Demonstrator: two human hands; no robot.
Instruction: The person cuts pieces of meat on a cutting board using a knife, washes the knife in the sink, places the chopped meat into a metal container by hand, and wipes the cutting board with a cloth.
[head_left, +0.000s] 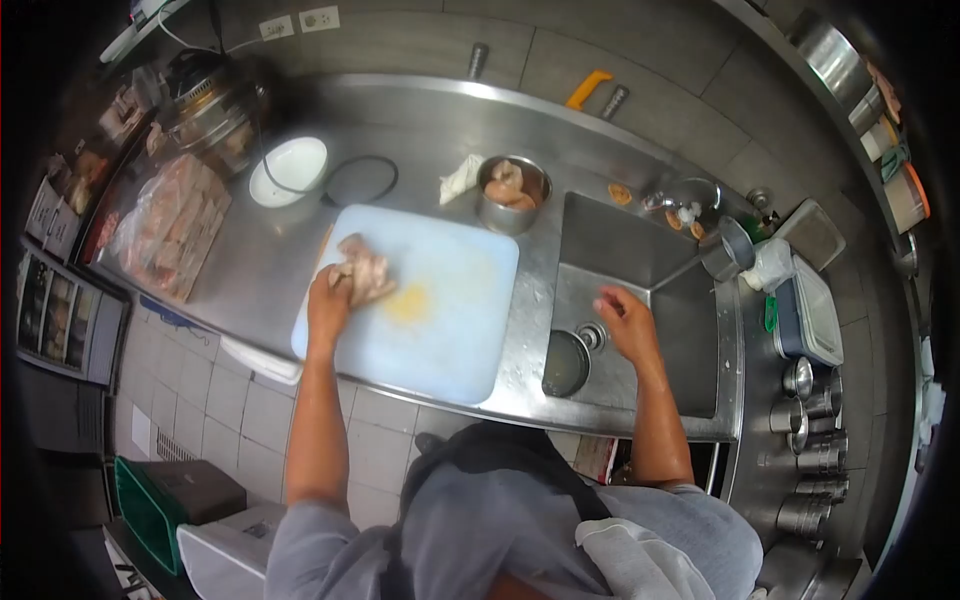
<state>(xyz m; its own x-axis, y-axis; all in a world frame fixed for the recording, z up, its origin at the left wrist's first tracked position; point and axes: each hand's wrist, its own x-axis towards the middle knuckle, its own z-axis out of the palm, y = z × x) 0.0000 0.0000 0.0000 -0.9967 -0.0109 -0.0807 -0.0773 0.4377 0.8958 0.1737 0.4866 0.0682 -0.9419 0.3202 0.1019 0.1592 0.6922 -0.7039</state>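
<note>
Step in hand judged to be handling of meat piece (370, 278) on cutting board (455, 340). Piece located at board's left part, held by left hand (331, 298); grip closed on it, fingers blurred. Right hand (628, 318) poised over sink (685, 350), right of board; grip half curled, nothing seen in it. Other meat (508, 188) contained in pot (505, 219), just beyond board's far right corner. Next move: steady hold apparently called for, slipperiness being likely.
</note>
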